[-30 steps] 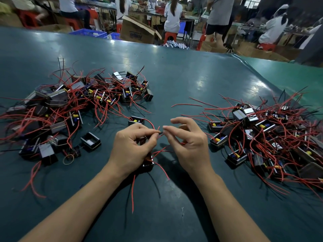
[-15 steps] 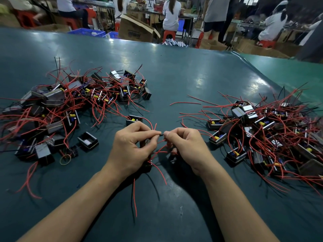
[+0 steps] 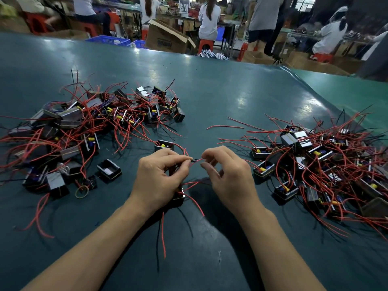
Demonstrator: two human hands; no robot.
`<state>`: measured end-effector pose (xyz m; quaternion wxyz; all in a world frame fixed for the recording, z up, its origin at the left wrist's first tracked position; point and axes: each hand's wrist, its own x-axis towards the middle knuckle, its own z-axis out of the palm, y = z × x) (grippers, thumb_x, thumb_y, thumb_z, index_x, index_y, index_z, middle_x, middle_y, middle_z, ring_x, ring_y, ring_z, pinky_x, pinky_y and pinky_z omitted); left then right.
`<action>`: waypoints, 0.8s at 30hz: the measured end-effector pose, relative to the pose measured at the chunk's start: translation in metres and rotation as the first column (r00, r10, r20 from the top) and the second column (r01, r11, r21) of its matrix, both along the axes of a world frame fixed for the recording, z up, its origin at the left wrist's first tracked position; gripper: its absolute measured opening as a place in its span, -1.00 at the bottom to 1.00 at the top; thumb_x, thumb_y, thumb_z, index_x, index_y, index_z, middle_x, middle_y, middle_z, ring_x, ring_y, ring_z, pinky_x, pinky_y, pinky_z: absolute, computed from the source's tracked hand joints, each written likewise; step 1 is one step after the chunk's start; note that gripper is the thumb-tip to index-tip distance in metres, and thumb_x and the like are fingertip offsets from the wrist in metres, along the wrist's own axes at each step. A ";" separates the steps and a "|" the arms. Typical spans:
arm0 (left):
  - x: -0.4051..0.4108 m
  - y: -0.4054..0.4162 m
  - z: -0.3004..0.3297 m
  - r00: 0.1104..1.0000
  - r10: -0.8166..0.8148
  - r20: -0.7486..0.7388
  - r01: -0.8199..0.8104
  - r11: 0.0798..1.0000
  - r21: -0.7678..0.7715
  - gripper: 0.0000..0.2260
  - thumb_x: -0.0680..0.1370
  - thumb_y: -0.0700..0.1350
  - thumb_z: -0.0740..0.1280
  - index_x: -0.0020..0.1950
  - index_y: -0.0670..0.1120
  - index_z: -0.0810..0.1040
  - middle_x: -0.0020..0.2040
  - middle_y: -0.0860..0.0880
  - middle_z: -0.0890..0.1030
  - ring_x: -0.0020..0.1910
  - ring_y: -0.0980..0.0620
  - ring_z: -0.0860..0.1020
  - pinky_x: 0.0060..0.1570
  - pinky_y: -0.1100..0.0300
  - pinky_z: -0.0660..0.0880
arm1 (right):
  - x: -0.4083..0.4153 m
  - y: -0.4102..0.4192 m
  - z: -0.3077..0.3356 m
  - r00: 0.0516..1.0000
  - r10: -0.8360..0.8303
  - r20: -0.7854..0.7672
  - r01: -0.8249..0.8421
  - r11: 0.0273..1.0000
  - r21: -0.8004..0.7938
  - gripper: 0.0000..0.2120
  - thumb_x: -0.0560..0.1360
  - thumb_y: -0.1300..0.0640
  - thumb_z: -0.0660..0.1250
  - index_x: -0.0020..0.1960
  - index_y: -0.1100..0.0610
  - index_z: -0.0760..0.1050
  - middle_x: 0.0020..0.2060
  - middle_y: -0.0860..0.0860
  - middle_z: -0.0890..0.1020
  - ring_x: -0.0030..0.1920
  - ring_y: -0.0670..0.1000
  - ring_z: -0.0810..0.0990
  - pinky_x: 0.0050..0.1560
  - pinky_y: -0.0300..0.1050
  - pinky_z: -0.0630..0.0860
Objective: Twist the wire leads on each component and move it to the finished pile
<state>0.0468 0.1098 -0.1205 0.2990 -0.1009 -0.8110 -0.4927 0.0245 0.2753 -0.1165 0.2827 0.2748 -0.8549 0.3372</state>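
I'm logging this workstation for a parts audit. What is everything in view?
left pile: many components, black with red leads, table's left
right pile: many components, same colours, table's right
held component: one, black, under the left hand
lead: one, red, between both hands' fingertips
rubber band: one, yellowish, beside left pile
table: one, dark teal
box: one, brown cardboard, beyond the table
crates: blue, count unclear, beyond the table
stools: several, red, background
people: several, background
left hand: pinches the lead
right hand: fingertips at the lead's other end
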 end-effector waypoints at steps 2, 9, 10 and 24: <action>0.000 -0.001 0.000 1.000 -0.011 0.003 0.011 1.000 0.015 -0.89 0.44 -0.32 0.48 -0.12 -0.13 0.73 -0.25 -0.01 0.63 -0.26 0.08 0.58 -0.20 0.35 0.46 | -0.001 0.001 -0.001 0.999 0.015 -0.051 -0.014 1.000 0.014 -0.83 0.44 0.33 0.44 0.03 0.21 0.63 -0.15 0.06 0.65 -0.20 0.14 0.62 -0.24 0.07 0.57; 0.000 -0.002 -0.002 0.997 -0.079 0.017 0.078 0.997 0.027 -0.87 0.45 -0.31 0.48 -0.11 -0.10 0.73 -0.25 -0.01 0.63 -0.27 0.08 0.58 -0.22 0.29 0.47 | -0.007 0.005 -0.003 0.994 0.042 -0.103 -0.038 0.999 0.039 -0.89 0.44 0.25 0.45 -0.04 0.18 0.70 -0.26 0.08 0.65 -0.31 0.16 0.60 -0.34 0.03 0.55; 0.000 -0.002 -0.002 0.996 -0.082 0.018 0.081 0.996 0.034 -0.88 0.45 -0.31 0.48 -0.11 -0.10 0.73 -0.25 -0.01 0.63 -0.27 0.08 0.58 -0.23 0.29 0.47 | -0.007 0.005 -0.003 0.995 0.045 -0.087 -0.043 0.999 0.025 -0.91 0.44 0.23 0.45 -0.07 0.19 0.70 -0.28 0.08 0.65 -0.31 0.15 0.60 -0.32 0.02 0.55; 0.001 -0.004 -0.001 0.983 -0.182 0.021 0.180 0.980 0.082 -0.91 0.46 -0.20 0.44 -0.08 -0.09 0.73 -0.26 -0.03 0.64 -0.28 0.00 0.58 -0.26 0.13 0.49 | 0.002 0.001 0.013 0.816 0.244 0.524 0.064 0.863 -0.501 -0.90 0.35 0.08 0.54 -0.31 0.00 0.66 -0.40 -0.09 0.66 -0.35 -0.17 0.57 -0.26 -0.31 0.46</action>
